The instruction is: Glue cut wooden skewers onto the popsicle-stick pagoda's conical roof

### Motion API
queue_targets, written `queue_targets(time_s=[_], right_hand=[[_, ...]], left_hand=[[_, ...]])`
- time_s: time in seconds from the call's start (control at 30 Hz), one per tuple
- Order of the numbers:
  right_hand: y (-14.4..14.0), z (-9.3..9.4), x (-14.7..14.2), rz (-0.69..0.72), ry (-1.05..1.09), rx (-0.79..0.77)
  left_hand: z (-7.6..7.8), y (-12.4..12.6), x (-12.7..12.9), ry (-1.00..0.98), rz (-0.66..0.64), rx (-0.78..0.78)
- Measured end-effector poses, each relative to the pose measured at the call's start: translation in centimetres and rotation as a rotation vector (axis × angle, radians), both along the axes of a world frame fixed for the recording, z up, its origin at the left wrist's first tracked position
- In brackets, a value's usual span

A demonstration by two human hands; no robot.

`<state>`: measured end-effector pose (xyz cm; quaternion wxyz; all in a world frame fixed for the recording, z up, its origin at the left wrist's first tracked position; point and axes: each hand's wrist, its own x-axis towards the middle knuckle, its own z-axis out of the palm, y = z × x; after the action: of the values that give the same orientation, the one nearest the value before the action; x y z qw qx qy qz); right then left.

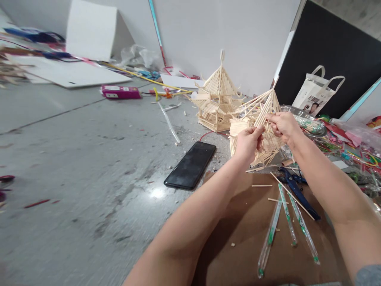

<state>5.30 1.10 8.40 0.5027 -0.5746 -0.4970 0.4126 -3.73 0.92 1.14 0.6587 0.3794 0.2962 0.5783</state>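
My left hand [249, 141] is closed, thumb and fingers pinched on the lower sticks of a pointed roof frame [263, 104] made of thin wooden sticks. Close beside it, my right hand [284, 126] grips the same roof frame from the right. Below and behind my hands is a pile of stick-built pieces [238, 127]; whether the frame rests on it I cannot tell. A finished-looking stick pavilion [218, 105] with tiered roofs stands upright just left of the frame.
A black phone [190, 165] lies on the grey floor. On the brown board [232, 222] are blue-handled pliers [300, 194], loose sticks and clear wrappers [269, 238]. A metal bowl [309, 121] and a white bag [314, 93] stand right; a purple power strip [120, 92] lies left.
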Motion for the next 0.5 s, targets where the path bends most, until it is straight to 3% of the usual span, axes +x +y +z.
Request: queue_targets(time_s=[0.5], right_hand=[[0.02, -0.18, 0.57, 0.034, 0.013, -0.007]], left_hand=[[0.6, -0.35, -0.42, 0.008, 0.008, -0.072]])
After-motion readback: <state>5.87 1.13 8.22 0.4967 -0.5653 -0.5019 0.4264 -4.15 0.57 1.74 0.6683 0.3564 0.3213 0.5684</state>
